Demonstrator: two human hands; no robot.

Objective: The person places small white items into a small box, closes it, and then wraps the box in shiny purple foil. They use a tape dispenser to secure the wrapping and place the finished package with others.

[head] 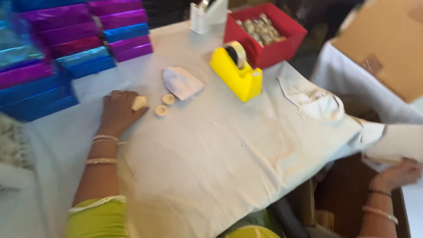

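My left hand [118, 111] rests on the pale tablecloth [211, 154] with its fingers closed around a small cream tape roll [139, 103]. Two more small cream rolls [165, 105] lie just to its right, beside a crumpled white cloth pouch [181, 82]. My right hand [398, 172] reaches down past the table's right edge and grips the underside of a white box [396, 143] held over a brown cardboard carton [352, 198]. Bangles circle both wrists.
A yellow tape dispenser [237, 69] stands mid-table, a red box of small rolls [266, 33] and a white dispenser [207, 15] behind it. Stacks of shiny purple and blue boxes [66, 48] fill the far left. A large cardboard box [387, 44] sits at right.
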